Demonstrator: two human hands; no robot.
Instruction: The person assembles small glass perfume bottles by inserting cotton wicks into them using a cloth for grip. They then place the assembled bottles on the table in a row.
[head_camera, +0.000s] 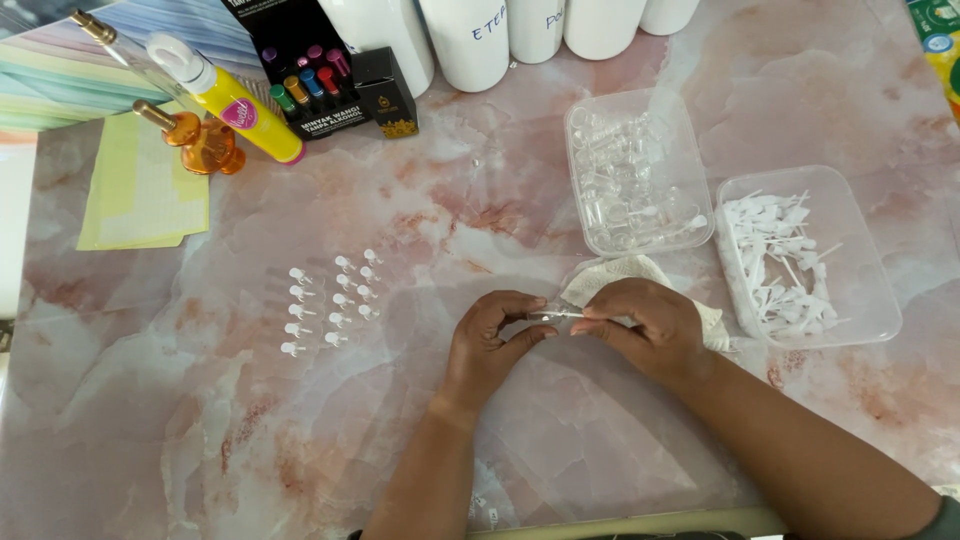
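My left hand (490, 340) and my right hand (645, 325) meet over the pink marbled table (250, 430), fingertips pinched on one small clear vial with a white spray cap (556, 315). To the left, several finished small vials (330, 305) lie in rows on the table. A clear tub of empty vials (637, 172) sits beyond my right hand. To its right is a clear tub of white spray caps with dip tubes (800, 258). A crumpled white tissue (625, 272) lies under my right hand.
Several white bottles (500, 35) stand along the far edge. At far left are a yellow spray bottle (232, 98), an amber glass bottle (195, 140), a black box of coloured vials (300, 65), a small black carton (388, 92) and a pale yellow sheet (140, 190).
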